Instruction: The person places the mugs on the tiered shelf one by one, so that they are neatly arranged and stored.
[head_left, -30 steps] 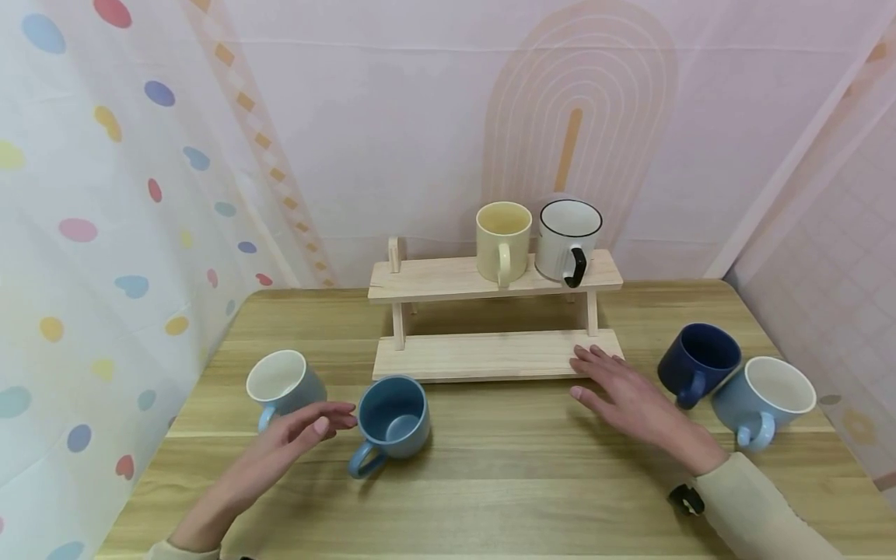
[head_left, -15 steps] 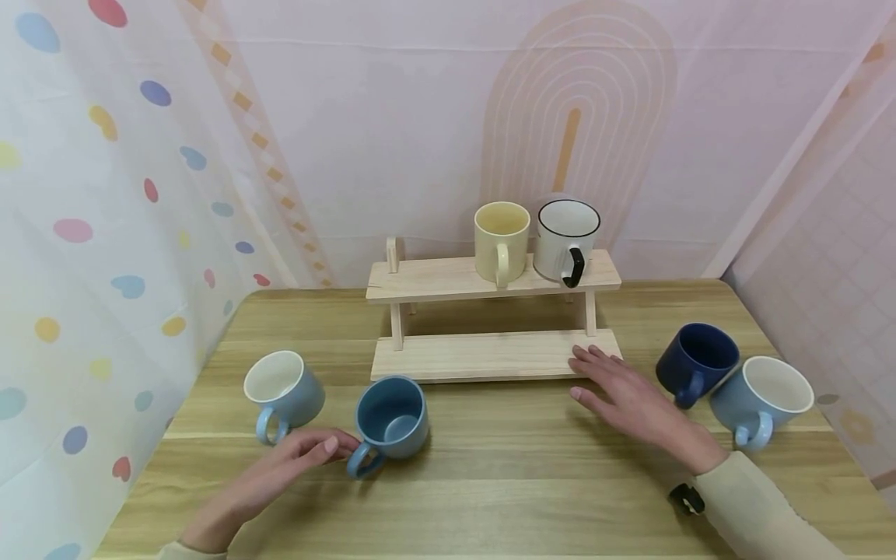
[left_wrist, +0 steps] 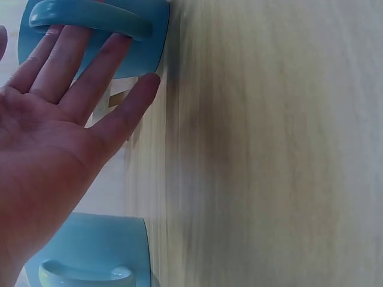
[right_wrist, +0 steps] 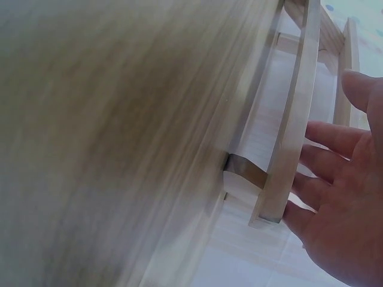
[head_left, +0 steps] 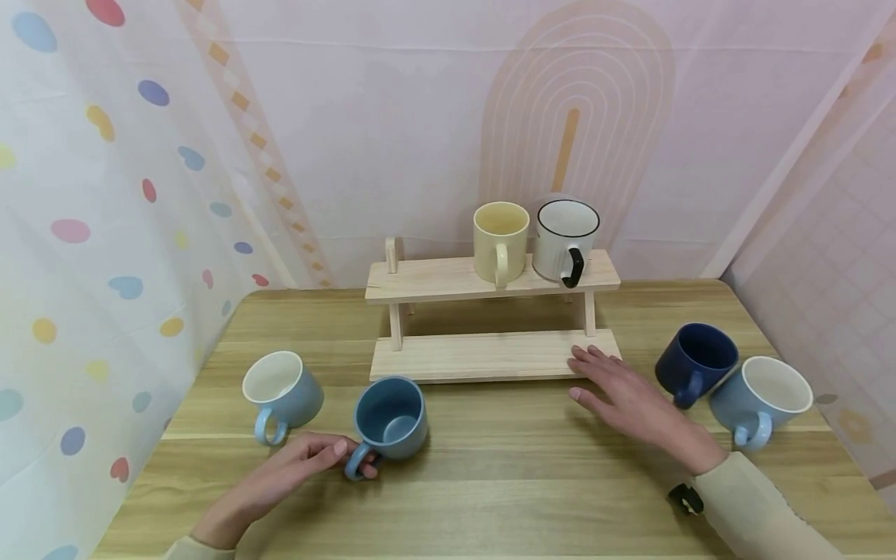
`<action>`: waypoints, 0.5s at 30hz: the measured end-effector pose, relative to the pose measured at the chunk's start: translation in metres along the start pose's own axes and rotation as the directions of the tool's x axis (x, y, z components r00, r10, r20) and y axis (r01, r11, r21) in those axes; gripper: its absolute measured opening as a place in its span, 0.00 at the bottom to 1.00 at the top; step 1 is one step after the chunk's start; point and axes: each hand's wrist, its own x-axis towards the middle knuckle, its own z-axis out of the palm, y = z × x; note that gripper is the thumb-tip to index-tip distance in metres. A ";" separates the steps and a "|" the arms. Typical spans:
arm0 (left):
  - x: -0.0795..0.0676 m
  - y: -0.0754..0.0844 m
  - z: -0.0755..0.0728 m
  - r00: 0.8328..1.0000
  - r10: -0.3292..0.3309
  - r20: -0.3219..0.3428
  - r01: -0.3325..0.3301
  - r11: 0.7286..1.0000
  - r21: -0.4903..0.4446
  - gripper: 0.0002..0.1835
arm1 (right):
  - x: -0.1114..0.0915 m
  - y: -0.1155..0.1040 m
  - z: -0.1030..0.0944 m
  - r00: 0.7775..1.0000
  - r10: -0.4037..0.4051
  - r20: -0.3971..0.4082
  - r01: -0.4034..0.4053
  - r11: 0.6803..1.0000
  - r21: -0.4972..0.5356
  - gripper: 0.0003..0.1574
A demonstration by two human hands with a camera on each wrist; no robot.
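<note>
My left hand (head_left: 301, 470) is at a medium-blue mug (head_left: 404, 445) standing on the table in front of the wooden rack. In the left wrist view its extended fingers slip in behind the mug's handle (left_wrist: 116, 21), with the tips hidden there and the thumb away at the left edge. A light-blue mug (head_left: 299, 400) with a white inside stands just left of it. On the right, my right hand (head_left: 626, 397) rests its spread fingertips on the front edge of the rack's lower board (head_left: 483, 358); nothing is held.
The rack's upper board (head_left: 427, 280) bears a yellow mug (head_left: 493, 257) and a white mug (head_left: 549, 253) with a black handle. Beside my right forearm stand a navy mug (head_left: 675, 365) and another light-blue mug (head_left: 735, 404). Patterned curtains (head_left: 392, 117) enclose the table (head_left: 504, 498).
My left hand has moved down toward me from beside the medium-blue mug's body, and its fingers have passed through the handle. The mug and my right hand have stayed put.
</note>
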 end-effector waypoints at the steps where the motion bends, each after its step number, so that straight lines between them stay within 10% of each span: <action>1: 0.000 0.000 0.000 1.000 0.003 -0.002 -0.003 1.000 0.002 0.24 | 0.000 0.000 0.000 1.000 0.000 0.000 0.000 1.000 -0.001 0.35; 15: 0.011 -0.002 0.005 0.994 0.034 0.101 -0.023 0.994 -0.110 0.25 | 0.000 -0.001 0.000 1.000 0.005 0.001 -0.005 1.000 0.011 0.33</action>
